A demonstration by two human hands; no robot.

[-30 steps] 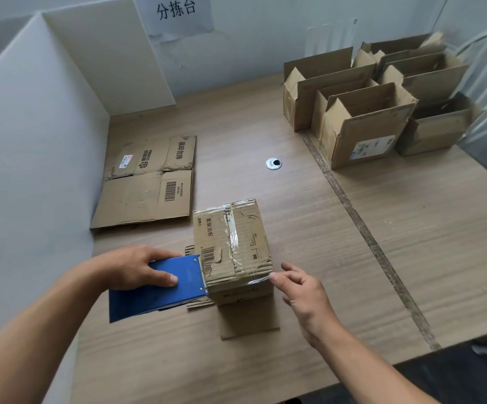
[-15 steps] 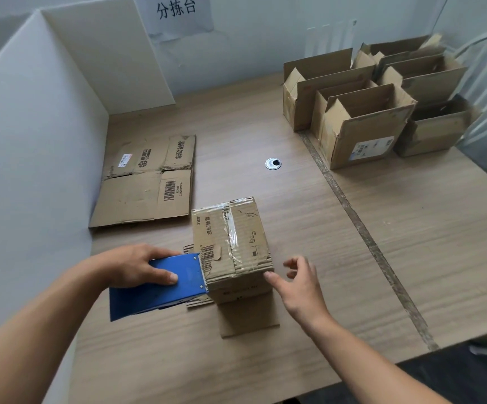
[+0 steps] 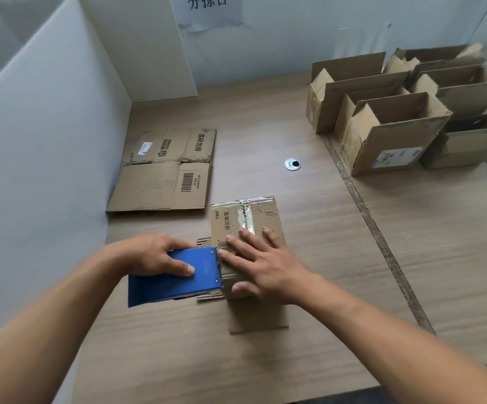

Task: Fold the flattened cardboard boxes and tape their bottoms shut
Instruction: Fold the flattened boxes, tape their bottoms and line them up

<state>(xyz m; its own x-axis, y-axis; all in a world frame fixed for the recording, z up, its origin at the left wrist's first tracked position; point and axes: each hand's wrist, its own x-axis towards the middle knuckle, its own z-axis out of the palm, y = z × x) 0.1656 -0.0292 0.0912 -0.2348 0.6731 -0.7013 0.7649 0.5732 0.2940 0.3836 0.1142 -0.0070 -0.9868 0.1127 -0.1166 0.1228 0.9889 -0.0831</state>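
Box: taped face up, front centre of worktop. Right grip: fingers spread flat, pressing on the box's top. Left grip: curled round blue tape dispenser, which touches the box's left side. Flat box: behind, left, beside white partition. Open boxes: clustered far right.

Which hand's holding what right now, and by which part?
Left hand grips the blue tape dispenser by its flat body, thumb on the top face. Right hand holds nothing: it presses flat on the taped box.
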